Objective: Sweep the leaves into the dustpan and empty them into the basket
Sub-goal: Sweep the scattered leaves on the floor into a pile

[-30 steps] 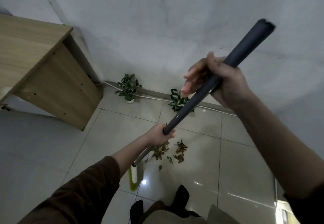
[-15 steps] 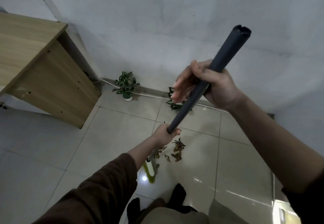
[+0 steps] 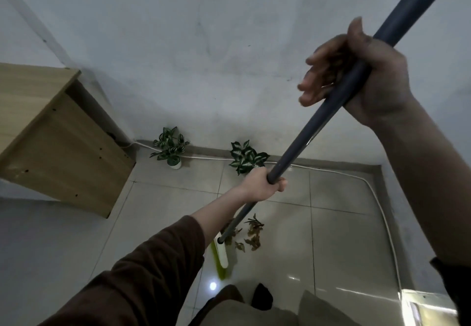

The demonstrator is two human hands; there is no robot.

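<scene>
The right hand (image 3: 369, 78) sits high on the broom handle (image 3: 318, 127), with the thumb hooked over the top. Its fingers (image 3: 313, 91) wrap loosely underneath, their tips poking out rather than squeezed tight. Further down the shaft, the left hand (image 3: 265, 185) has its fingers (image 3: 279, 185) clamped firmly round the same pole. Below that lower grip the handle runs to the brush head (image 3: 221, 257), white with yellow-green bristles, resting on the tiled floor (image 3: 344, 236). The leaves (image 3: 251, 236) lie in a small dry scatter just right of the head, directly beneath the left fingers.

They look brittle and nearly weightless, so I'd expect them to skitter on the glossy tiles. Short, light strokes should serve better than hard ones. The pole seems rigid and smooth, and two spread grips suit it: the lower to steer, the upper to pivot. A pale shape (image 3: 428, 308) low on the floor, far below the right hand, might be the dustpan, though I can't tell.
</scene>
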